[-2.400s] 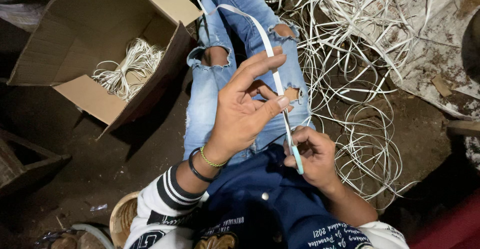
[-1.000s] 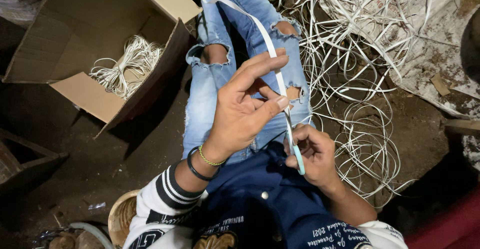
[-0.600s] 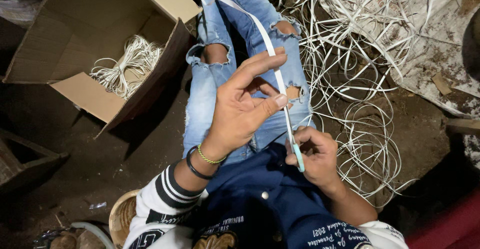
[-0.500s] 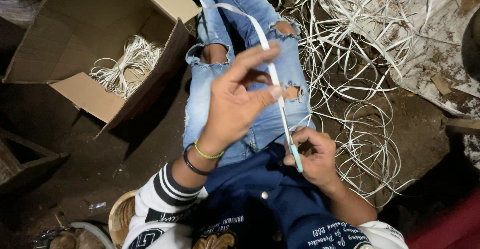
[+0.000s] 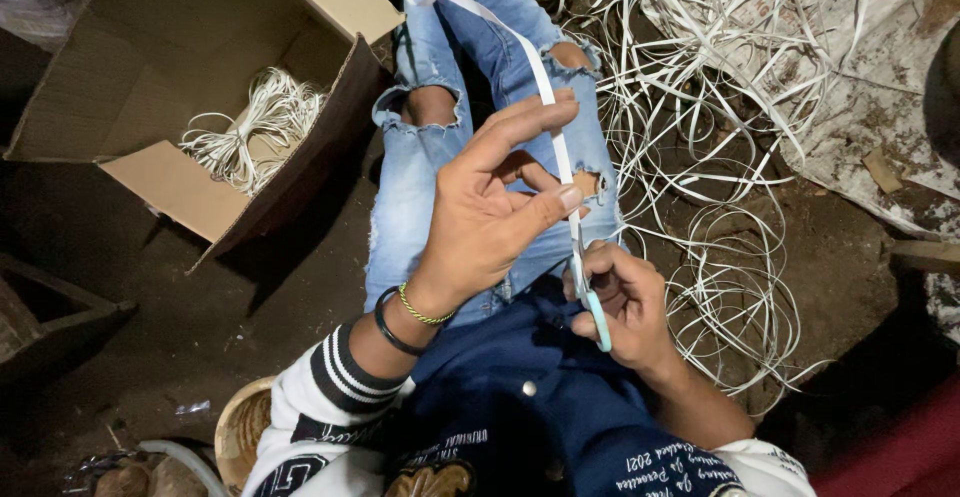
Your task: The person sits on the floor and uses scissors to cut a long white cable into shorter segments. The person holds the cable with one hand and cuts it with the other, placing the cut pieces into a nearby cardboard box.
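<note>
Evidently midway: the left hand (image 5: 480, 227) pinches the white strip (image 5: 530, 67), the right hand (image 5: 625, 302) grips scissors (image 5: 590, 287); finished strips (image 5: 250, 127) fill the box (image 5: 150, 47) at ten o'clock.

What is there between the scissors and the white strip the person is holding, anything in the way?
Nothing visible. The left hand pinches the white strip just above the scissors, held in the right hand; the blades already meet the strip there.

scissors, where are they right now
In the head view, the scissors sit just right of centre, gripped in the right hand directly below the left hand, over the lap.
</note>
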